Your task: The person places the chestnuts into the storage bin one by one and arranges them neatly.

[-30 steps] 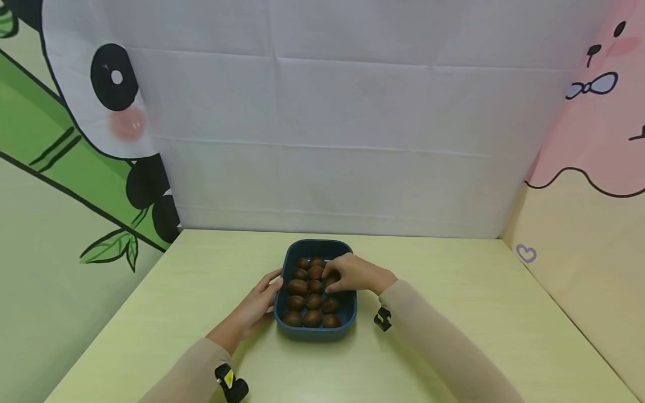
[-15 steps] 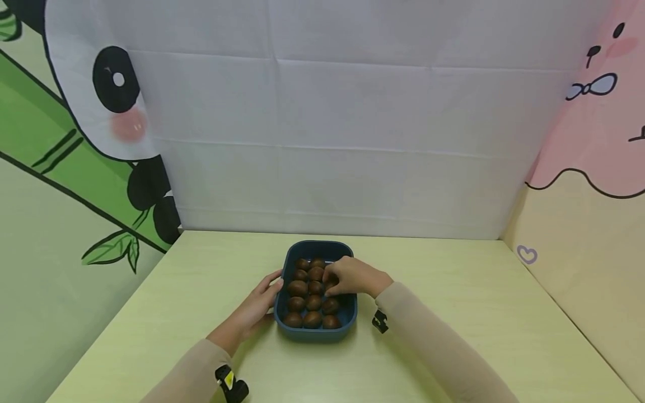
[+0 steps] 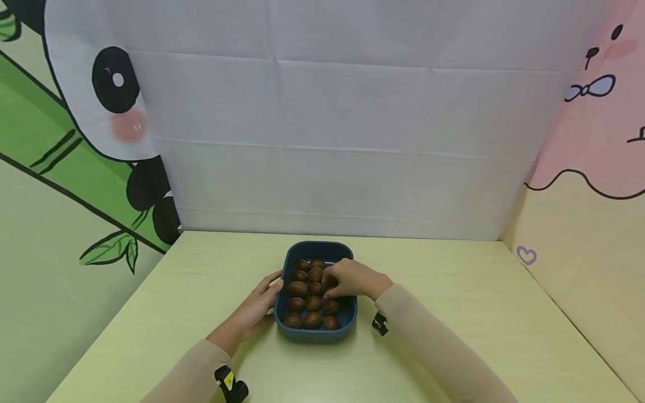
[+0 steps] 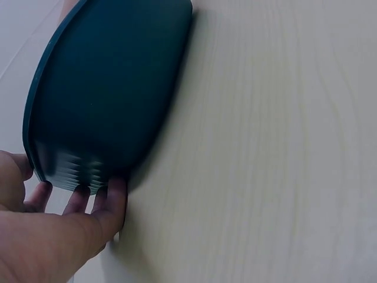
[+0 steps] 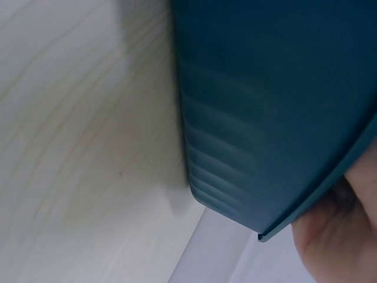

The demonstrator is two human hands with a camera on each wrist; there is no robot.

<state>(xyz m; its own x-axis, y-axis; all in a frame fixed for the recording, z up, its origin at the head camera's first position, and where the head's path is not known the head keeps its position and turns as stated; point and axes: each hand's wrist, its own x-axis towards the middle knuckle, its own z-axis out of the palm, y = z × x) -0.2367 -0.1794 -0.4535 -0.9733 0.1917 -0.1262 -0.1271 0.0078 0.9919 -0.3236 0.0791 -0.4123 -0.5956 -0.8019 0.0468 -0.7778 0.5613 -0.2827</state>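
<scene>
A dark blue plastic box [image 3: 314,336] with rounded corners holds several brown chestnuts [image 3: 312,320] laid roughly in rows. My right hand [image 3: 355,278] reaches over the box's right rim, thumb and fingertips pinching a chestnut [image 3: 330,284] low in the right column; the fingers mostly hide it. The box wall blocks those fingertips in the right wrist view. On the left side, my left hand [image 3: 258,305] rests against the box, its fingers lightly bent along the outer wall and its thumb near the rim, as the left wrist view [image 4: 70,230] also shows.
The box stands on a pale yellow wood-grain table [image 3: 443,291]. A white cloth backdrop [image 3: 342,140] rises behind the table's far edge. Cartoon-printed walls flank it on the left [image 3: 50,291] and right [image 3: 579,252].
My right hand has sunk slightly toward the box, and the chestnut between its fingers shows less than before. The left hand and the box stay in place.
</scene>
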